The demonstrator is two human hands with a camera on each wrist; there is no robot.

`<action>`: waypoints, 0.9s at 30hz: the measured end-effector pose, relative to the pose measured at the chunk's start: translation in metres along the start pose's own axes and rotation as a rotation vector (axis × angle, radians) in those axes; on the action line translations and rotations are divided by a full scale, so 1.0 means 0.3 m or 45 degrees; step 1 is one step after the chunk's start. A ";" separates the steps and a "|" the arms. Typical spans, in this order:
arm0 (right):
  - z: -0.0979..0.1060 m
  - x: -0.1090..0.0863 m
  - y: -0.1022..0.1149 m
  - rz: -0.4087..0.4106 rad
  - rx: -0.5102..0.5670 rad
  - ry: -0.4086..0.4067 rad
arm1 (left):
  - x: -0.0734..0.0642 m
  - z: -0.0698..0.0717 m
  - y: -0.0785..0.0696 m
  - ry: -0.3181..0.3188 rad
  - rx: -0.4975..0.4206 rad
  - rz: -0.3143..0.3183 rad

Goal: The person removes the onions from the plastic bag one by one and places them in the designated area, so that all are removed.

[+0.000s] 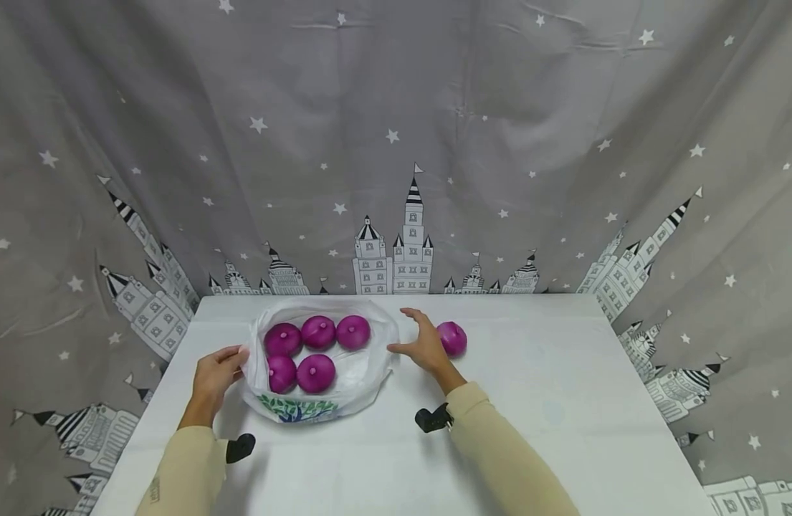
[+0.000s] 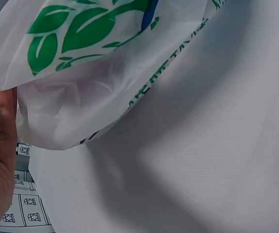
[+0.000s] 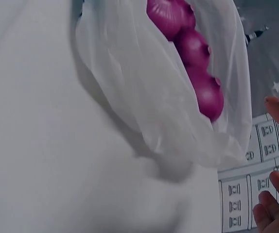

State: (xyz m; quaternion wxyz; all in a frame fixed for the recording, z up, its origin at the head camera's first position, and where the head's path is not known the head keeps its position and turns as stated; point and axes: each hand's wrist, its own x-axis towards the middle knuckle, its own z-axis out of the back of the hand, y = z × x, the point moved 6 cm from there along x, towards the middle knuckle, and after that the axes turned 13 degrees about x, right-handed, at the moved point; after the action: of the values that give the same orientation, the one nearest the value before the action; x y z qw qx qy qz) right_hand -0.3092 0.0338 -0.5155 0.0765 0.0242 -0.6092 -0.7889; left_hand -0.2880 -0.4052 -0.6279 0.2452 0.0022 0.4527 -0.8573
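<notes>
A white plastic bag (image 1: pixel 357 403) with a green leaf print lies wide-mouthed on the table, several red onions (image 1: pixel 315 374) inside it. At its left rim my left hand (image 1: pixel 213 376) pinches the plastic; in the left wrist view, the fingers (image 2: pixel 6 121) are at the bag's edge. My right hand (image 1: pixel 426 347) holds nothing, its thumb and fingers spread just off the bag's right rim. One loose red onion (image 1: pixel 454 339) sits on the table just right of that hand, partly hidden behind it. The right wrist view shows onions (image 3: pixel 193 48) through the bag's mouth.
The white table (image 1: pixel 531 401) ends at a grey curtain (image 1: pixel 499 143) printed with stars and castles, which hangs behind it and along the sides. Dark wrist-worn devices (image 1: pixel 432 418) stick out from both sleeves.
</notes>
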 end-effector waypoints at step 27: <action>-0.370 -0.063 0.071 0.060 0.097 0.319 | -0.262 0.100 -0.281 0.191 0.000 -0.039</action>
State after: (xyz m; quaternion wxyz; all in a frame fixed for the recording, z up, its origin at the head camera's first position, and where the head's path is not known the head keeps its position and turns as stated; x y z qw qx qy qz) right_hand -0.2741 -0.0750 -0.5244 0.1696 0.1111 -0.6248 -0.7540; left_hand -0.2479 -0.3561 -0.5272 0.1975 0.0597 0.4697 -0.8584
